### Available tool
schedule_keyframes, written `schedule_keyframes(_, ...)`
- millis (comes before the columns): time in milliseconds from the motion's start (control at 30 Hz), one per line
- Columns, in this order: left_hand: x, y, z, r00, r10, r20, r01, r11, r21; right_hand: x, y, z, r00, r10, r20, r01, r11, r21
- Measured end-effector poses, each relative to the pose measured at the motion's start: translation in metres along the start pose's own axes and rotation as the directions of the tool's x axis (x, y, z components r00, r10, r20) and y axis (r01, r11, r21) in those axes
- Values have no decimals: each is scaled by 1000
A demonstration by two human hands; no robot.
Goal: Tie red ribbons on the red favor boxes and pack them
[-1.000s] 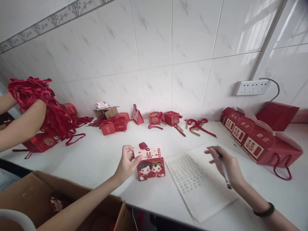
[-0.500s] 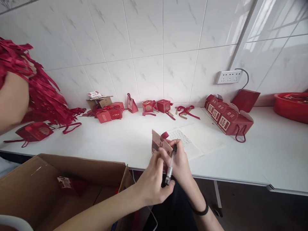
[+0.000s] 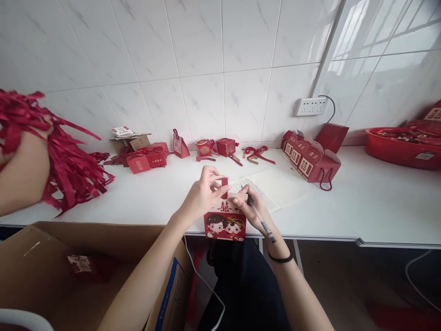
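Though cluttered, tabletop [image 3: 155,193] beside tiled wall [image 3: 196,46].

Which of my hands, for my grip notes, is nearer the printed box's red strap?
Left. The left hand grips the strap; the right hand is to the strap's right, at the top of the printed box, holding the pen.

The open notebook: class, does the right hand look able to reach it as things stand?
Probably yes: the right hand is close to the notebook, whose right-hand page looks uncovered, though that hand holds a pen and touches the printed packet.
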State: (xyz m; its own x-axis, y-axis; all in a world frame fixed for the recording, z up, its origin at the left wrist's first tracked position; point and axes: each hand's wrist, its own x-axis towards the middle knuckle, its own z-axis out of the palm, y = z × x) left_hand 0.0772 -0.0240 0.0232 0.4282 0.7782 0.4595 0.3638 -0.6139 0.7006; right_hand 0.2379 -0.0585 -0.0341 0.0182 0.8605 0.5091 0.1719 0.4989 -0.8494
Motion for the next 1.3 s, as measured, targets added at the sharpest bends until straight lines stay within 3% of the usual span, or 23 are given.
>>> schedule_keyframes(100,-6,-9,6,999,-40,0,39,975,-220,0,2,1,1000,-17,-22,17,999,-28)
schedule_keyframes(167,-9,-15,13,996,-38,-75,15,959,-283,-1,3,2,998,-12,-55,10,1000,-29)
schedule_keyframes(300,-10,-21,23,966,78,-246,-119,981,-153,-5,0,5,995,40,-90,-45,998,-53)
schedule_keyframes(433,-9,-19,23,955,232,-183,-229,973,39,-8,-10,9,990,41,-138,-57,991,-119)
schedule_keyframes(567,-7,-18,20,943,292,-157,-278,955,103,-5,-23,12,947,-103,-305,5,951,-308)
schedule_keyframes(700,-9,-18,20,941,309,-135,-288,945,154,-1,-27,11,966,-92,-242,36,973,-227)
schedule_keyframes(1000,-13,-16,19,963,262,-68,-266,962,-56,-1,-17,16,972,-12,-234,3,999,-38)
schedule_keyframes(1300,-14,-17,18,968,249,-28,-251,964,-93,-3,-15,17,964,-40,-261,42,999,-1)
